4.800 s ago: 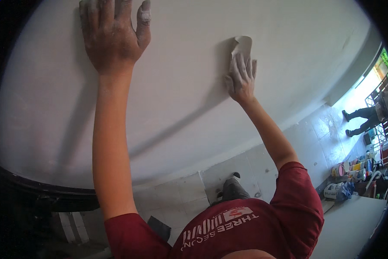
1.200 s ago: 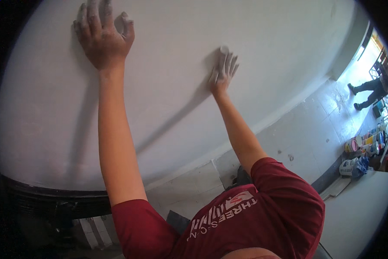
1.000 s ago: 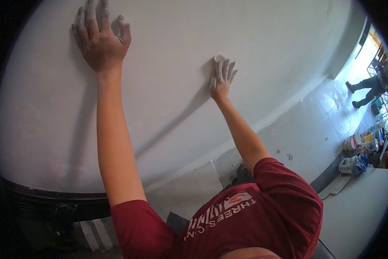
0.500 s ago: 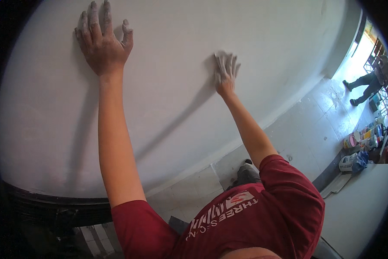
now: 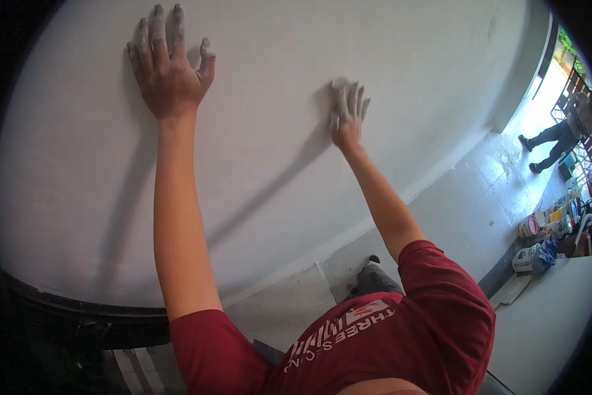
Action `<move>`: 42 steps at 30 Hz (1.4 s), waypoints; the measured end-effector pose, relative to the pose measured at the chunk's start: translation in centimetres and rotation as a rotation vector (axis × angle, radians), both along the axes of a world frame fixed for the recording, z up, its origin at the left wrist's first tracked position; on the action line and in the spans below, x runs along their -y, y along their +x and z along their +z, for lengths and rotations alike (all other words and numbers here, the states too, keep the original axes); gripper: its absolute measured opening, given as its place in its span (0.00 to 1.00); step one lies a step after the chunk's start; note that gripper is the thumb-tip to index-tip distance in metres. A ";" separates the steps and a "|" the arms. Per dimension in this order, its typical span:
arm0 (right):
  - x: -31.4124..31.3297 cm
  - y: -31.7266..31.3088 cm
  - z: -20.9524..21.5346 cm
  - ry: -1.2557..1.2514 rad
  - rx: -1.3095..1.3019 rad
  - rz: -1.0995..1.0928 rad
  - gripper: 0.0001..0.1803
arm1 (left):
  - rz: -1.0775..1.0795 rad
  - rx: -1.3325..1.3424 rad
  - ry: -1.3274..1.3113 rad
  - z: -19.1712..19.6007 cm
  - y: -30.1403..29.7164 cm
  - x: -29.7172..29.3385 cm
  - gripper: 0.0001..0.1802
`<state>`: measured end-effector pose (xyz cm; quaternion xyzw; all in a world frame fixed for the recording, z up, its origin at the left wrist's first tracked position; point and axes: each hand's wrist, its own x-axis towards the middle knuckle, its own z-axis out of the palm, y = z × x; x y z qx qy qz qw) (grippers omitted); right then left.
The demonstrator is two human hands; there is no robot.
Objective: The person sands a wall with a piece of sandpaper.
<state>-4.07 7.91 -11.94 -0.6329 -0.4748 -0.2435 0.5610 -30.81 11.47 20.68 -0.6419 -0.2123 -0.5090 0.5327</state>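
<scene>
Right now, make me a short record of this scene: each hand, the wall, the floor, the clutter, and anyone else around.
Left hand: against the wall, fingers spread, dusty
Right hand: against the wall, over a pale sheet mostly hidden beneath it
Wall: pale, shadowed by both arms
Floor: grey tiles
Clutter: buckets and a blue bag, far right
Other person: standing near the bright opening

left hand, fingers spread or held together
Spread: strips of wall show between the left hand's fingers, and its thumb stands apart.
</scene>
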 end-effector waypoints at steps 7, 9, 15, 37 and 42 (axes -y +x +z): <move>0.1 -7.3 -4.2 0.167 -0.069 0.067 0.33 | 0.015 -0.022 -0.006 0.0 -0.2 -0.2 0.34; 1.2 -6.7 -7.3 -0.047 0.020 0.118 0.32 | 0.016 -0.021 -0.009 -0.1 -0.1 0.0 0.35; 0.6 1.2 -3.7 -0.076 0.127 0.078 0.31 | 0.058 -0.006 -0.042 -1.1 0.4 0.4 0.36; -0.8 -3.0 7.2 0.120 0.494 0.184 0.38 | 0.138 0.016 -0.133 -1.5 0.3 0.5 0.41; 1.2 -1.3 7.5 -0.046 0.149 0.020 0.32 | 0.211 0.006 -0.188 -1.5 0.1 0.8 0.40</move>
